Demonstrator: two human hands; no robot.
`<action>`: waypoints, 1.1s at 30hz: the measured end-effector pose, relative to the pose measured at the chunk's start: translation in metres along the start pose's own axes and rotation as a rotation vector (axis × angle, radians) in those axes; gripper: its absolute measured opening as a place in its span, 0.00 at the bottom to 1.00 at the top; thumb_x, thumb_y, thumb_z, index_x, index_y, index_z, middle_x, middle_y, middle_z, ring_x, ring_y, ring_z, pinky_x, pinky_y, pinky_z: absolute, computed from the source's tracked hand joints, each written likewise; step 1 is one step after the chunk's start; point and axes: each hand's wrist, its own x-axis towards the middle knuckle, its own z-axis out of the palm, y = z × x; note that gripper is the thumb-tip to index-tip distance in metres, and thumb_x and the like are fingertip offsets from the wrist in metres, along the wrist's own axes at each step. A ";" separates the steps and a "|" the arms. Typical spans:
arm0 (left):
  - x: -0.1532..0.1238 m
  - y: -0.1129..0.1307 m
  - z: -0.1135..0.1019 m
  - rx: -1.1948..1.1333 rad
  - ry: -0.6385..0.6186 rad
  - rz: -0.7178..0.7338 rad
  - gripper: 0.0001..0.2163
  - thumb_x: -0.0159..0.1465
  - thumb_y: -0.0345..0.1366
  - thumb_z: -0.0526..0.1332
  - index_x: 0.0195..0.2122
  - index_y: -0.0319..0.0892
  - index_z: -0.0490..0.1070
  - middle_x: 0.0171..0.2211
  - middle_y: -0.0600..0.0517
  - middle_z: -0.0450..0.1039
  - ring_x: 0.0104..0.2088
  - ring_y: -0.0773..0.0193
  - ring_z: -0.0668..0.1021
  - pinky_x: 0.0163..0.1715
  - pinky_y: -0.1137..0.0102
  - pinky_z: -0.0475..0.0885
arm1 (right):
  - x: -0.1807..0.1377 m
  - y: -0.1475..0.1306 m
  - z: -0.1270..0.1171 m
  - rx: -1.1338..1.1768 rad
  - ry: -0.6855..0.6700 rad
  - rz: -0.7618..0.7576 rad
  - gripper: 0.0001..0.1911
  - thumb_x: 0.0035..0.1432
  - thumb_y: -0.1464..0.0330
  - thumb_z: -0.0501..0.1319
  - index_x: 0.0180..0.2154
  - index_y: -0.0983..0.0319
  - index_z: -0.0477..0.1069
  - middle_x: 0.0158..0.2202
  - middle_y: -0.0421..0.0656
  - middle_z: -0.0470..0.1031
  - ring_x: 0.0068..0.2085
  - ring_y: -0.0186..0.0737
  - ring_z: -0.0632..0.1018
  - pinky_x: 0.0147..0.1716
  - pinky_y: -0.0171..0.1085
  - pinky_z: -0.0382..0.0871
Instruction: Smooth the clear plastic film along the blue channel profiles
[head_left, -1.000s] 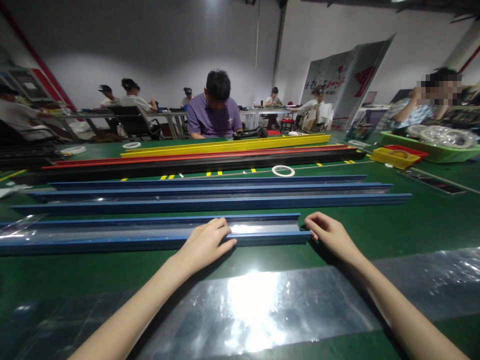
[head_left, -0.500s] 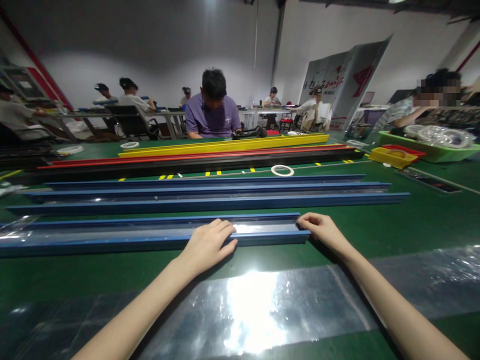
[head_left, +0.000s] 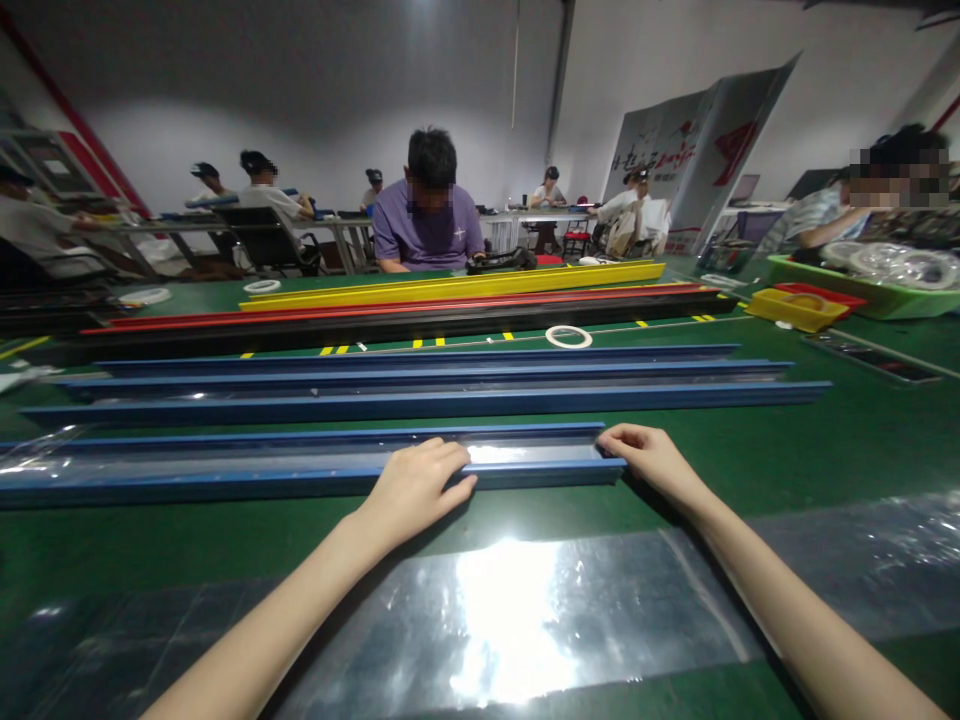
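A blue U-shaped channel [head_left: 525,477] lies crosswise before me, with a strip of clear plastic film [head_left: 517,453] along its inside. My left hand [head_left: 424,482] is closed over the channel's near wall, fingers inside and thumb outside. At the channel's right end, my right hand [head_left: 641,452] pinches at the end of the film; the fingertips partly hide the contact. Nearer to me, a wide sheet of clear film [head_left: 375,630] lies flat on the green table [head_left: 712,430], glaring with reflected light.
Beyond lie more blue channels [head_left: 450,404], a black and red profile [head_left: 420,318], a yellow one [head_left: 465,285] and a white tape ring [head_left: 568,337]. A green bin [head_left: 885,302], yellow tray [head_left: 787,312] and phone [head_left: 870,357] are at right. A person in purple [head_left: 429,225] sits opposite.
The view has shifted slightly. Both hands stay in nearly the same place on the blue channel, and nothing is let go.
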 end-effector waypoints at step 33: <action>0.000 -0.002 -0.002 -0.015 -0.038 -0.015 0.13 0.62 0.41 0.47 0.37 0.43 0.68 0.35 0.52 0.72 0.37 0.63 0.72 0.35 0.71 0.66 | -0.002 -0.003 0.002 -0.018 0.009 -0.021 0.16 0.45 0.57 0.56 0.25 0.64 0.70 0.23 0.42 0.71 0.22 0.33 0.69 0.21 0.32 0.59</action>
